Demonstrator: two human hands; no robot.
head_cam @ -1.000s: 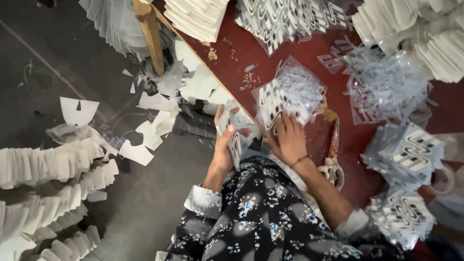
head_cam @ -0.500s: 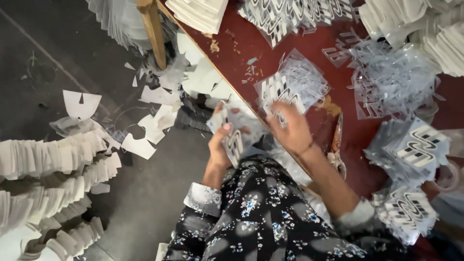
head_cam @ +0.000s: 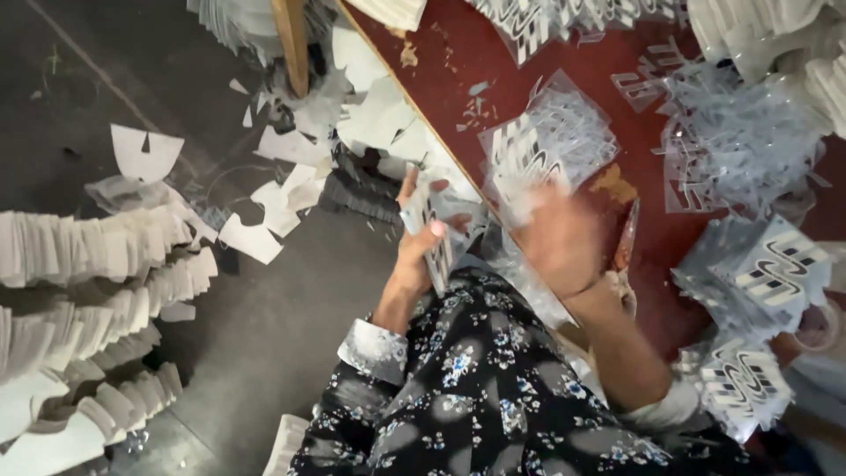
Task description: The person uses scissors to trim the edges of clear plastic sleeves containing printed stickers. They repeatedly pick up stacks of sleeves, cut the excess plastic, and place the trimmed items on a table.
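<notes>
Where the view begins at the left, fanned stacks of white cut paper pieces (head_cam: 79,256) lie on the dark grey floor (head_cam: 264,353), with bare floor open between them and the person's knee. Loose white scraps (head_cam: 291,189) are scattered further up, around a wooden table leg (head_cam: 291,44) and up to the table's slanting edge. Just off that edge, over the floor, the left hand (head_cam: 416,256) holds a small stack of clear film pieces with black-and-white stripe prints (head_cam: 430,234); its fingers (head_cam: 434,229) are curled narrowly around the stack, thumb on the near face. The stack stands upright, close above the lap in a dark floral sleeve (head_cam: 458,388).

To the right, the right hand (head_cam: 560,238) hovers over the dark red table (head_cam: 458,62), just inside its edge; it is blurred, so whether its fingers are spread or closed cannot be told. Beside it lies a loose heap of the same striped film (head_cam: 551,141), touching the hand's blur. Further right, a tangle of clear film offcuts (head_cam: 740,141) and two more piles of striped pieces (head_cam: 775,273) crowd the table, leaving only a bare red strip near the upper edge.
</notes>
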